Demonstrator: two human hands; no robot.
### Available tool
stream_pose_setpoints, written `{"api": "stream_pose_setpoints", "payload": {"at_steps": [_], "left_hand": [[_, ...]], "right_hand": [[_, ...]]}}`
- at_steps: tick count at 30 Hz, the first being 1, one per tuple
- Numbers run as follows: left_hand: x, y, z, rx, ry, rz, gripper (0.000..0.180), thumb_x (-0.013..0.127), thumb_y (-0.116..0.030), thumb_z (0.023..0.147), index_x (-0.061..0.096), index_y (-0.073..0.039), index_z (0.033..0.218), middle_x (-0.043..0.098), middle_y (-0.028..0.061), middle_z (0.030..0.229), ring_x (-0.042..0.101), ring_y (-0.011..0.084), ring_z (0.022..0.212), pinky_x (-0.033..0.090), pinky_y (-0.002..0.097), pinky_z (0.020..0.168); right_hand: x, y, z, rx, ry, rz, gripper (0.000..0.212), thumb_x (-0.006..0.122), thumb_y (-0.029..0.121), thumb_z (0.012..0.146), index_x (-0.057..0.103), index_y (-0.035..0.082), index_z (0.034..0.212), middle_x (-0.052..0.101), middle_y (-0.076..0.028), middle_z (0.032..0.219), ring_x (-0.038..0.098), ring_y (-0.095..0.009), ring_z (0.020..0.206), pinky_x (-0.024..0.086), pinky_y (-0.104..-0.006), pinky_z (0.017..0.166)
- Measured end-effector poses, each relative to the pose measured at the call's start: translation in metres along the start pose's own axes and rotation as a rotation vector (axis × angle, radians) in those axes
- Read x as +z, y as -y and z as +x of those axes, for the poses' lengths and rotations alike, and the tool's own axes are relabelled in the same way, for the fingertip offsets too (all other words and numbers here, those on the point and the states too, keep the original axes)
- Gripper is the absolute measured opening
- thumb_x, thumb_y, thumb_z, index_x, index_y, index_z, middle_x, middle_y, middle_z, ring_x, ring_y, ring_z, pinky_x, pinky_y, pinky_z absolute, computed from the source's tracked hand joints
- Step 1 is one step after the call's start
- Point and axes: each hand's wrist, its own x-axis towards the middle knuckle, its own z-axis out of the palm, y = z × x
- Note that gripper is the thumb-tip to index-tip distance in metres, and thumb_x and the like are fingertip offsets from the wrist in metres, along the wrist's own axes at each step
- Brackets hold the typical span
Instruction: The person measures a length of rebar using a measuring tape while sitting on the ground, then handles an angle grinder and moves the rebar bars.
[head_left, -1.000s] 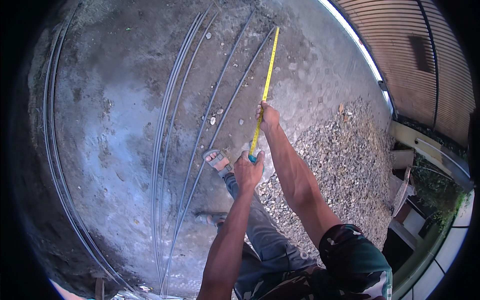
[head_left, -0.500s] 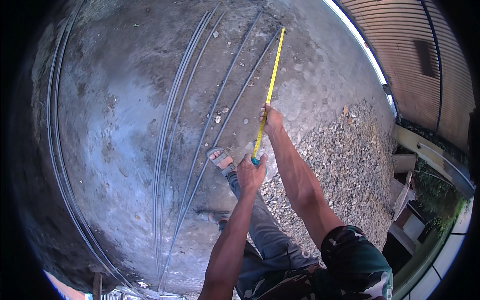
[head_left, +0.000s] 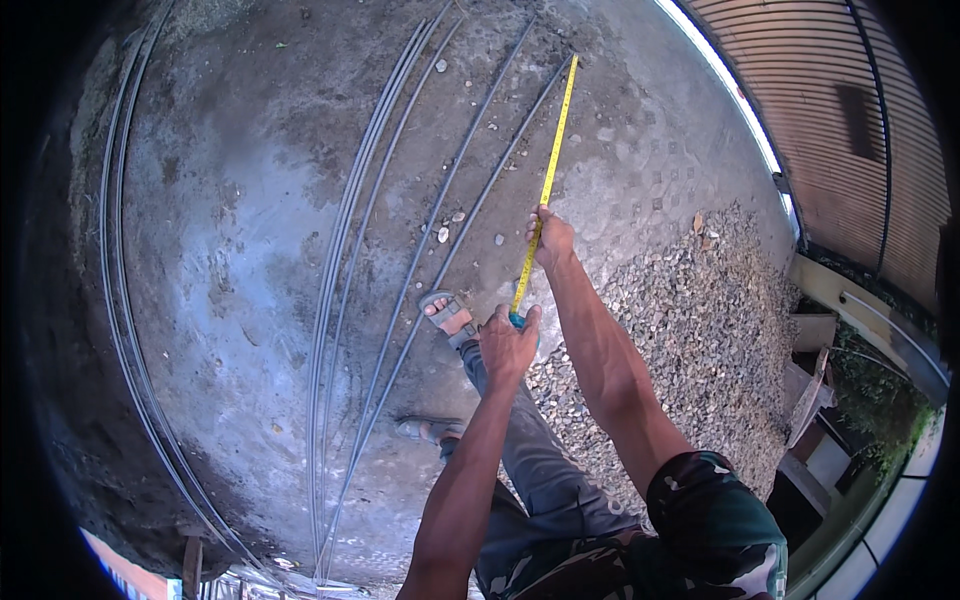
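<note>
A yellow tape measure stretches out from its teal case. My left hand is closed round the case, which mostly hides behind the fingers. Farther out along the blade, my right hand pinches the yellow strip between thumb and fingers. The far tip of the blade meets the far end of a thin grey metal rod, and the two spread apart toward me. Left of that rod lies another single rod, then a close bundle of several rods.
More long rods curve along the far left. A gravel heap spreads to the right of my arms. Beyond it stand a corrugated metal sheet and a pale beam. My sandalled foot is beside the nearest rod.
Both hands and the tape have shifted very slightly rightward in the picture, as has the ground around them. The grip on the case and blade stays the same.
</note>
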Motion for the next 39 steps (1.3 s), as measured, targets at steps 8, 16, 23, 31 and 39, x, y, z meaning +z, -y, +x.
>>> {"api": "stream_pose_setpoints", "payload": {"at_steps": [8, 16, 23, 31, 39], "left_hand": [[0.000, 0.002, -0.001, 0.022, -0.027, -0.021, 0.056, 0.064, -0.048, 0.080, 0.061, 0.007, 0.094, 0.063, 0.0296, 0.086, 0.060, 0.0436, 0.087, 0.045, 0.0469, 0.081], [-0.007, 0.002, 0.001, -0.019, 0.046, -0.014, 0.057, 0.063, -0.049, 0.081, 0.061, 0.007, 0.094, 0.063, 0.0306, 0.083, 0.061, 0.0434, 0.087, 0.045, 0.0474, 0.081], [-0.010, 0.000, 0.002, -0.029, 0.048, 0.010, 0.060, 0.062, -0.050, 0.081, 0.061, 0.008, 0.100, 0.063, 0.0318, 0.089, 0.059, 0.0451, 0.092, 0.045, 0.0475, 0.084], [-0.012, 0.005, 0.003, -0.047, 0.063, -0.004, 0.062, 0.061, -0.051, 0.081, 0.061, 0.008, 0.102, 0.063, 0.0320, 0.093, 0.058, 0.0446, 0.096, 0.044, 0.0472, 0.087], [-0.015, 0.016, -0.004, -0.097, 0.094, -0.008, 0.061, 0.062, -0.050, 0.081, 0.061, 0.006, 0.107, 0.064, 0.0291, 0.095, 0.059, 0.0435, 0.100, 0.044, 0.0467, 0.088]], "right_hand": [[-0.001, -0.003, 0.003, 0.006, 0.006, -0.004, 0.018, 0.047, 0.021, 0.099, 0.055, 0.005, 0.097, 0.054, -0.001, 0.073, 0.050, -0.011, 0.058, 0.043, -0.0247, 0.049], [0.001, -0.006, 0.001, -0.015, -0.012, -0.042, 0.018, 0.047, 0.021, 0.099, 0.056, 0.005, 0.096, 0.054, -0.001, 0.072, 0.051, -0.012, 0.057, 0.044, -0.0252, 0.049], [0.003, -0.007, 0.004, -0.020, -0.004, -0.048, 0.020, 0.046, 0.021, 0.100, 0.056, 0.005, 0.096, 0.055, -0.002, 0.073, 0.051, -0.011, 0.057, 0.044, -0.0254, 0.049], [0.003, -0.014, 0.007, -0.023, -0.012, -0.073, 0.019, 0.044, 0.021, 0.100, 0.055, 0.005, 0.097, 0.055, -0.002, 0.073, 0.051, -0.011, 0.058, 0.043, -0.0249, 0.050], [-0.008, -0.020, 0.004, -0.014, -0.009, -0.102, 0.019, 0.046, 0.018, 0.099, 0.055, 0.002, 0.100, 0.059, -0.007, 0.079, 0.058, -0.018, 0.065, 0.051, -0.0317, 0.057]]}}
